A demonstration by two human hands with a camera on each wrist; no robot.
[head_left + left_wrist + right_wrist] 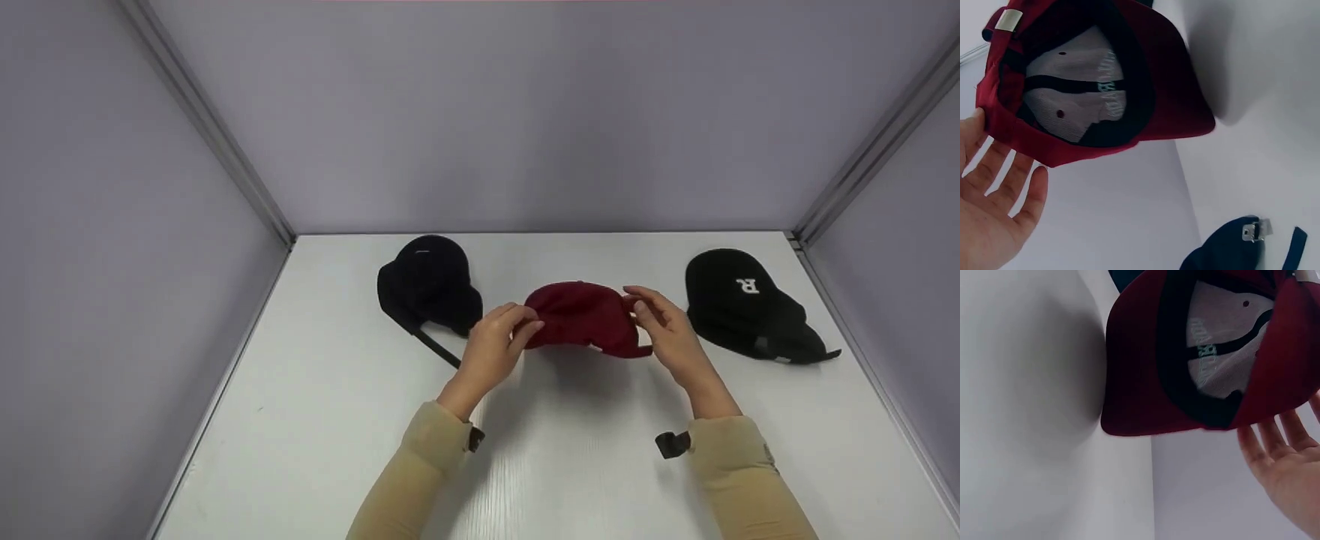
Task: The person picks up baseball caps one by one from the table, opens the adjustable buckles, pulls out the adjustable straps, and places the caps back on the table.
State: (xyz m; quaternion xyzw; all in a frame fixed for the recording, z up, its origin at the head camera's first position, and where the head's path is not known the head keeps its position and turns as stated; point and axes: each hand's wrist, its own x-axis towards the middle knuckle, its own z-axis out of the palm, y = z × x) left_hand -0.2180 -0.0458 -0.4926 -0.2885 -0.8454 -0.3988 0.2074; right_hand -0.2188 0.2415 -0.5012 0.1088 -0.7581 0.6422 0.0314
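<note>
A red baseball cap [579, 319] is held between two hands above the white table, its shadow falling below it. My left hand [493, 346] pinches the cap's left edge between thumb and fingers. At the opposite edge my right hand [675, 343] grips the cap, thumb towards me. The left wrist view looks into the cap's hollow, with its pale lining [1081, 84], dark sweatband and a metal buckle [1009, 20] on the back strap. The brim [1134, 382] points down close to the tabletop in the right wrist view.
A black cap [431, 281] with a trailing strap [436, 349] lies left of the red one, near my left hand. Another black cap [724, 300] with a white letter R lies to the right. Walls [480, 112] enclose the table [300, 450] at the back and both sides.
</note>
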